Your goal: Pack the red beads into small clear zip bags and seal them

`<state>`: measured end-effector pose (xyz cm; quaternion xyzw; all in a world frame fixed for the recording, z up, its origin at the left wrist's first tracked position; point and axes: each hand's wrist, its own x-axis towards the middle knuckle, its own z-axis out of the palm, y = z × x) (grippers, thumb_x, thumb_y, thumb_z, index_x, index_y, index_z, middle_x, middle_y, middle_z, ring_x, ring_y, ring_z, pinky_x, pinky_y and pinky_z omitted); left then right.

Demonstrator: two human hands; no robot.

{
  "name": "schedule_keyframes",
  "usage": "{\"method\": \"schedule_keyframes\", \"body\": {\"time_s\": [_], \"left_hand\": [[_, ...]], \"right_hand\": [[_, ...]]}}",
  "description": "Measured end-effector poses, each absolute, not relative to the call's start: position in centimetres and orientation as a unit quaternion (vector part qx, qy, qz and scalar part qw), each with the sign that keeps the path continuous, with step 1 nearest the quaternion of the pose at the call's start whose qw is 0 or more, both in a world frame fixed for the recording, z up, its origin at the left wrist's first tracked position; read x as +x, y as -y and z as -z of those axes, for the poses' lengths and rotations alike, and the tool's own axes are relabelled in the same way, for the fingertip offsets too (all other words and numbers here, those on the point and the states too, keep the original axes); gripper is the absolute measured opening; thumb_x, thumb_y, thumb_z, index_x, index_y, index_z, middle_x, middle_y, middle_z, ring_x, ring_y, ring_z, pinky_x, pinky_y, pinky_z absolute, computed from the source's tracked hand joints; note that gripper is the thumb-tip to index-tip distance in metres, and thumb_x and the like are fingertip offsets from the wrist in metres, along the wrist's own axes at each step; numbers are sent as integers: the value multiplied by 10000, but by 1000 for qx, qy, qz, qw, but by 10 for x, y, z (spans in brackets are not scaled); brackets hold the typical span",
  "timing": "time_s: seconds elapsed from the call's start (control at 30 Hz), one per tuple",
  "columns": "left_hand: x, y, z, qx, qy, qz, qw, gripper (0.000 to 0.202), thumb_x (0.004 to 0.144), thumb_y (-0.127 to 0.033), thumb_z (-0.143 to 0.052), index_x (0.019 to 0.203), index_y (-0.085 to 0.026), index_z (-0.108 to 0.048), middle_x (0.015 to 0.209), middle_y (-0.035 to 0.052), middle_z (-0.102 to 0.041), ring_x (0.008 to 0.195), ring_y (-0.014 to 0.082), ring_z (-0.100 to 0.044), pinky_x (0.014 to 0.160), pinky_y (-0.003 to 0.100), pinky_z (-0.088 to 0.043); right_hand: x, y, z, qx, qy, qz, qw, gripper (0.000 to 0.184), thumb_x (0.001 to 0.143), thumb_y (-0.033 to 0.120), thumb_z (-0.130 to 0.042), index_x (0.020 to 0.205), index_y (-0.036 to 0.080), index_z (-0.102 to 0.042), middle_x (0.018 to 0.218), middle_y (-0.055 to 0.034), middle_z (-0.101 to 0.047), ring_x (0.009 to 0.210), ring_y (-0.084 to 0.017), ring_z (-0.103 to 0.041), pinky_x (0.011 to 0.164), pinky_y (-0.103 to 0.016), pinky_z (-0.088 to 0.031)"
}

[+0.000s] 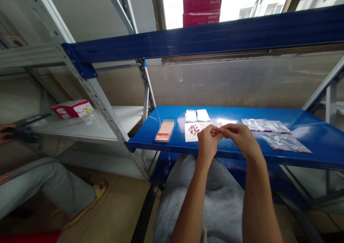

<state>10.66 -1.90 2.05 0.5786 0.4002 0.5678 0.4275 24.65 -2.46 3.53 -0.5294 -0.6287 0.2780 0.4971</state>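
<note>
My left hand (pixel 209 137) and my right hand (pixel 238 133) meet fingertip to fingertip above the front of the blue shelf. Both are closed in a pinch. What lies between the fingers, if anything, is too small or hidden to make out. Just left of my left hand, a cluster of small dark red beads (pixel 194 129) rests on a white sheet (pixel 189 138). Behind the sheet are two small white packets (pixel 191 116) side by side. Right of my right hand, several clear zip bags (pixel 282 142) with reddish edges lie flat.
The blue shelf (pixel 228 114) has a raised crossbeam (pixel 204 38) above it. A blurred pinkish item (pixel 166 131) lies at its left. On a white shelf (pixel 113 126) stand pink-and-white boxes (pixel 73 109). Another person's leg (pixel 48 185) and hand (pixel 6 133) show at far left.
</note>
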Motion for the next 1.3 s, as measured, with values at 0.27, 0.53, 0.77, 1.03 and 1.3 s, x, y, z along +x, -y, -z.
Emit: {"method": "schedule_keyframes", "body": {"time_s": [0.27,0.53,0.77,1.03,1.3], "left_hand": [[81,17,-20,599,-318,-495,543,428,622,-504,-897,728,-173,-646,653,-3,-661,596,114,-602,575,239,-488],[71,17,-22,567,-309,-538,542,457,651,-530,-872,722,-157,-616,670,-21,-599,584,87,-520,507,202,-387],[69,14,-19,540,-356,-576,500,320,726,-427,-808,710,-165,-626,663,-26,-565,643,101,-515,596,215,-400],[62,20,-28,633,-446,-566,285,99,828,-109,-635,780,-193,-653,795,-15,-650,738,121,-612,727,231,-495],[64,23,-30,696,-475,-491,221,257,829,-25,-633,886,-203,-809,918,45,-784,789,162,-691,816,298,-543]], "right_hand": [[248,39,-40,-512,653,-314,462,335,779,521,-714,740,199,-797,699,-55,-734,667,-210,-639,629,-296,-490],[236,41,-43,-497,705,-231,450,304,894,435,-590,790,186,-729,775,-51,-740,741,-206,-652,683,-292,-479],[226,42,-43,-500,726,-163,443,277,933,384,-551,786,185,-675,752,-36,-713,709,-186,-629,658,-279,-452],[222,38,-36,-577,712,-48,398,266,873,300,-535,640,194,-605,599,-25,-630,572,-158,-534,603,-281,-350],[203,36,-36,-546,734,-84,396,276,879,316,-542,634,197,-587,614,-29,-645,589,-155,-535,600,-275,-337]]}}
